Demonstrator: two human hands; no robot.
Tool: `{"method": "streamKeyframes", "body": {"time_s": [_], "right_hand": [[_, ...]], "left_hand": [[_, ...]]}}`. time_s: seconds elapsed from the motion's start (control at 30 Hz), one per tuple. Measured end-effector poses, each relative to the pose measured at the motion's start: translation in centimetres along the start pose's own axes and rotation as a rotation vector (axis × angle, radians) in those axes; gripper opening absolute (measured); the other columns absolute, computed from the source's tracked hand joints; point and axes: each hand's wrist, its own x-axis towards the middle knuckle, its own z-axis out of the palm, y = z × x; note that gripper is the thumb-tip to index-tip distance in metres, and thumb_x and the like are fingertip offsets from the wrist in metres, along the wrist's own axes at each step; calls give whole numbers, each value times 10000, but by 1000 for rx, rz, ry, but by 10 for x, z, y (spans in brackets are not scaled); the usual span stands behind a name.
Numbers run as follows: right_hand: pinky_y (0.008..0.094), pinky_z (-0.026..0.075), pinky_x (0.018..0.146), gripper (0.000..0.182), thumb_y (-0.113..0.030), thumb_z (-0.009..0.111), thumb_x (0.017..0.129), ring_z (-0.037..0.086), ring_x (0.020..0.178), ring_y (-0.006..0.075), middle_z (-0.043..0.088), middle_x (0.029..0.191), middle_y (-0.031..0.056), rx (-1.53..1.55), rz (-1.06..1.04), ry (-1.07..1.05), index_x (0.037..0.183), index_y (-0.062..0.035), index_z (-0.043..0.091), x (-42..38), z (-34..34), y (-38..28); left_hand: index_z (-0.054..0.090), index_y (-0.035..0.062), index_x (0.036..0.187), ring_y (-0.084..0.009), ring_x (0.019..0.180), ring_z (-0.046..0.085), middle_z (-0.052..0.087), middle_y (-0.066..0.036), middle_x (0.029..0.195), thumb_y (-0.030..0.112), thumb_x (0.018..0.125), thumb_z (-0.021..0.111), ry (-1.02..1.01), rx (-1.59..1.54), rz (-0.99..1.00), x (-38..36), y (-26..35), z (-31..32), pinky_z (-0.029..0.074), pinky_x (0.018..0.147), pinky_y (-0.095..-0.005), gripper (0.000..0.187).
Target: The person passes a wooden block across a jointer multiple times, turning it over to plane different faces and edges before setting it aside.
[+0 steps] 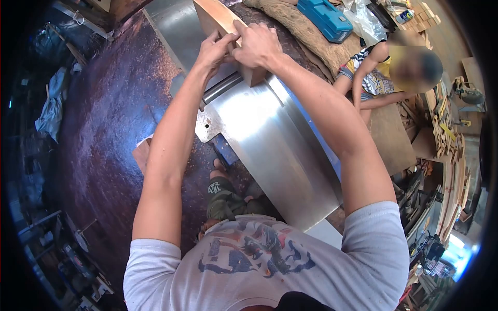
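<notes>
A thick wooden board (pixel 214 16) stands on edge on a jointer, against the fence side, across the gap between its two metal tables. My left hand (pixel 215 53) grips the board's left side, fingers bent against it. My right hand (pixel 258 45) lies over the top edge and holds it from the right. Just below the hands, the cylindrical cutterhead (pixel 223 89) lies exposed beside the board. The near table (pixel 280 150) is shiny bare metal, and the far table (pixel 176 23) is partly hidden by the board.
A person (pixel 371 72) sits at the right near a wooden panel (pixel 386 137). Behind are a blue tool case (pixel 326 19) and a clear plastic bag (pixel 363 23). Wood offcuts (pixel 451 129) pile up at far right. A wood block (pixel 141 154) lies by my left forearm.
</notes>
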Motion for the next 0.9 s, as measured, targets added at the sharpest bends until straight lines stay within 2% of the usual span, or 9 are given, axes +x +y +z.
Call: {"method": "streamKeyframes", "body": {"time_s": [0.17,0.27,0.37,0.57,0.6,0.73,0.77,0.87,0.9], "right_hand": [[584,454,1041,613,-318,680,809,613,1230,426,701,1192,242,14,1,-18,1355,-50,602,34,6,-7],[578,423,1090,578,-300,677,818,594,1256,432,684,1223,255,21,8,-51,1333,-53,591,55,8,-13],[570,435,1074,612,-313,679,812,603,1251,418,686,1244,242,-11,18,-55,1361,-59,586,76,13,-18],[591,459,1066,761,-314,661,825,598,1317,417,656,1363,232,-7,138,-15,1504,-47,445,116,28,-28],[570,480,1074,809,-286,659,828,608,1305,429,658,1350,254,-10,180,-66,1540,-19,382,119,22,-33],[496,534,1034,848,-232,681,797,658,1206,431,685,1279,270,164,188,-118,1576,-69,388,119,15,-29],[522,537,1028,607,-258,659,853,657,1199,463,699,1247,276,179,162,-80,1394,-26,513,97,-8,-36],[432,493,1101,873,-247,831,733,654,1262,388,670,1349,273,429,169,34,1523,-35,525,7,-45,-5],[379,474,1114,971,-210,890,693,645,1284,306,657,1406,224,635,160,12,1561,-26,495,-36,-68,3]], "left_hand": [[355,-21,1581,-350,1206,669,548,-211,1449,315,966,754,13,-8,7,20,11,-19,604,924,-507,806],[481,-42,1450,-215,943,723,691,-140,1166,308,904,813,67,-42,68,38,11,-31,660,757,-390,729],[354,-24,1584,-357,1223,665,522,-232,1496,321,959,758,53,-8,32,60,14,-48,600,935,-465,821],[393,-30,1559,-333,1191,678,541,-235,1472,336,954,763,148,31,-8,84,26,-65,597,919,-428,798],[189,-142,1614,-193,929,702,702,-169,1138,323,887,835,79,-33,58,102,13,-78,568,659,-323,1077],[481,-18,1513,-317,1184,684,594,-188,1419,387,993,730,-65,178,-15,81,40,-82,600,949,-425,705],[466,-16,1535,-321,1225,669,582,-196,1456,380,1003,718,-44,169,6,59,53,-78,593,974,-427,709],[386,-3,1603,-343,1344,602,521,-223,1555,358,1024,684,-87,73,234,-41,53,-85,567,1042,-442,745],[377,-23,1601,-316,1345,600,528,-225,1547,337,1015,699,29,34,267,-73,42,-85,570,1037,-419,759]]}}
